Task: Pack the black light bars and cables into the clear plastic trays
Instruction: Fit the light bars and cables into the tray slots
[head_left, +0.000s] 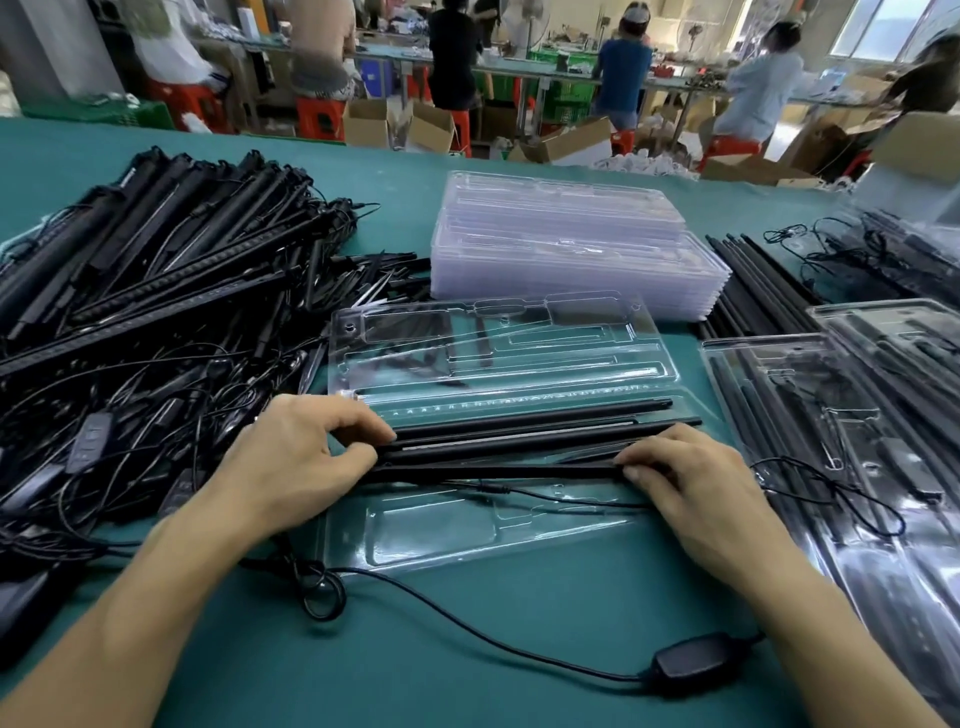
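An open clear plastic tray (498, 343) lies in front of me on the green table, its near half (431, 535) under my hands. Several black light bars (519, 441) lie side by side across its middle. My left hand (296, 457) pinches their left ends between thumb and fingers. My right hand (696, 488) grips the right end of the nearest bar. A thin cable (545, 499) with a plug lies over the near half. Another cable runs to a black inline controller (696, 660) on the table below.
A big tangled heap of light bars and cables (156, 312) fills the left. A stack of empty clear trays (571, 244) stands behind. Loose black bars (753, 291) and filled trays (857, 426) lie at the right. People work at benches beyond the table's far edge.
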